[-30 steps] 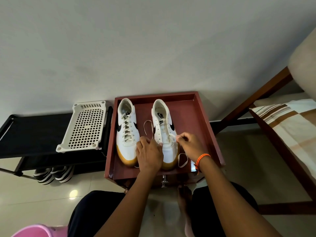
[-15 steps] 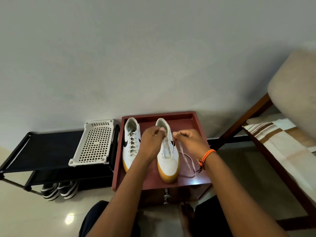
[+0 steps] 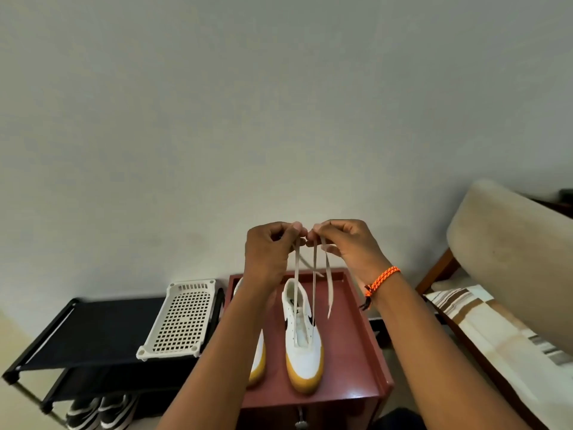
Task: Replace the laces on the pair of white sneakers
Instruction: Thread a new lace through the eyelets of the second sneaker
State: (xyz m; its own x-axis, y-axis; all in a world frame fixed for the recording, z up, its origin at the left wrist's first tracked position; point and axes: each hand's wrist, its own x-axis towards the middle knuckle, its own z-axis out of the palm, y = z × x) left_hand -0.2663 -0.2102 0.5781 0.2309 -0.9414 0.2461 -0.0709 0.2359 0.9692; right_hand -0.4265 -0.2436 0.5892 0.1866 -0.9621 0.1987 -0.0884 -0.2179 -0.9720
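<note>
Two white sneakers with tan soles and black swooshes stand on a red-brown wooden tray table [image 3: 356, 361]. The right sneaker [image 3: 302, 339] shows in full; my left forearm covers most of the left sneaker [image 3: 258, 364]. A cream lace [image 3: 314, 293] runs from the right sneaker's lowest eyelets straight up to my hands. My left hand [image 3: 269, 252] and my right hand [image 3: 344, 245] are raised high above the shoe, close together, each pinching a strand of that lace. One loose end hangs down on the right.
A black shoe rack [image 3: 93, 330] stands to the left, with a white perforated plastic basket [image 3: 181, 318] on top and dark shoes [image 3: 99, 412] below. A wooden-framed couch [image 3: 508, 274] with a striped cushion is at the right. A plain wall is behind.
Both hands rose from the right sneaker's toe to well above it, drawing the lace up taut through the lowest eyelets. The camera tilted upward.
</note>
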